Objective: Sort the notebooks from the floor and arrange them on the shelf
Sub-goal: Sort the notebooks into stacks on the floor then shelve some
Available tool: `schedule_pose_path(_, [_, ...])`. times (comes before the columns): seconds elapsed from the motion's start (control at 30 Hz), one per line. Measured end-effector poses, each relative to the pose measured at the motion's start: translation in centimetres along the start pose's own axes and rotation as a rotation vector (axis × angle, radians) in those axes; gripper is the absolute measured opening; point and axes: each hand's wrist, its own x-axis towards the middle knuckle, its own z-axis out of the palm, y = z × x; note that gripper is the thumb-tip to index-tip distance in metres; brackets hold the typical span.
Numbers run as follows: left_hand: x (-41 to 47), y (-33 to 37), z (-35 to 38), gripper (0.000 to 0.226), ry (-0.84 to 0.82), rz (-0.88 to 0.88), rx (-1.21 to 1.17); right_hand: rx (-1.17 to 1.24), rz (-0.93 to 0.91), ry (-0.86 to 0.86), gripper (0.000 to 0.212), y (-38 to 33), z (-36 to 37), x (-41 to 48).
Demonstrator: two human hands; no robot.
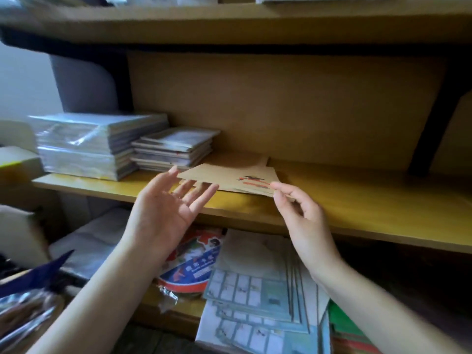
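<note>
Your left hand (163,215), palm up with fingers spread, touches the left edge of the brown notebook (229,178); right hand (304,221) pinches its right corner. Notebook lies near the front edge of the yellow shelf (370,200); stacks (173,149) to its left, board showing wide rightward

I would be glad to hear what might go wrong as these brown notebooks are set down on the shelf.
1. The brown notebooks sit near the front edge of the shelf; the right hand pinches only one corner and the left hand is open, so they may slide off.
2. They look fanned, not squared, so the pile could end up uneven.
3. Pushed left, they might knock the small stack beside them.
</note>
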Motion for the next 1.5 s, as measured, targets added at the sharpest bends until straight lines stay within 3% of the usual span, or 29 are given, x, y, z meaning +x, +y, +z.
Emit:
schedule_pose_path(0.13, [0.2, -0.7, -1.0, 0.059, 0.012, 0.124, 0.315, -0.159, 0.02, -0.027, 0.022, 0.7, 1.4, 2.0])
schedule_pose_path(0.27, [0.5, -2.1, -2.0, 0.038, 0.126, 0.183, 0.89, -0.282, 0.072, 0.02, 0.016, 1.5, 2.6, 4.7])
schedule_pose_path(0.37, [1.2, -2.8, -3.6, 0.033, 0.016, 0.373, 1.427, -0.388, 0.06, 0.052, 0.019, 1.8, 3.1, 5.8])
schedule_pose_path(0.5, [2.6, -3.8, -4.7, 0.063, -0.154, 0.507, 2.104, -0.525, 0.164, 0.087, 0.026, 2.1, 3.6, 7.1])
schedule_pose_path(0.57, [3.3, -4.1, -4.5, 0.075, -0.176, 0.531, 2.283, -0.628, 0.194, 0.069, 0.029, 2.0, 3.8, 7.4])
schedule_pose_path(0.67, [4.3, -4.2, -3.8, 0.076, -0.137, 0.479, 2.29, -0.681, 0.183, 0.052, 0.032, 1.7, 3.8, 7.5])
schedule_pose_path(0.87, [5.6, -4.5, -3.2, 0.078, -0.108, 0.555, 2.353, -0.709, 0.131, -0.081, 0.016, 1.6, 3.2, 6.7])
schedule_pose_path(1.1, [5.9, -5.0, -3.6, 0.073, -0.062, 0.61, 2.34, -0.721, 0.043, -0.042, 0.027, 2.1, 3.3, 6.2])
schedule_pose_path(1.3, [6.3, -4.6, -3.4, 0.069, -0.094, 0.53, 2.341, -1.059, -0.079, -0.067, 0.045, 2.5, 3.8, 5.7])
schedule_pose_path(1.43, [6.2, -4.5, -3.2, 0.068, -0.1, 0.488, 2.342, -1.078, -0.015, -0.186, 0.051, 2.5, 3.3, 5.9])
schedule_pose_path(1.5, [5.8, -4.5, -3.2, 0.056, -0.114, 0.526, 2.286, -1.08, -0.023, -0.165, 0.054, 2.2, 3.0, 5.3])
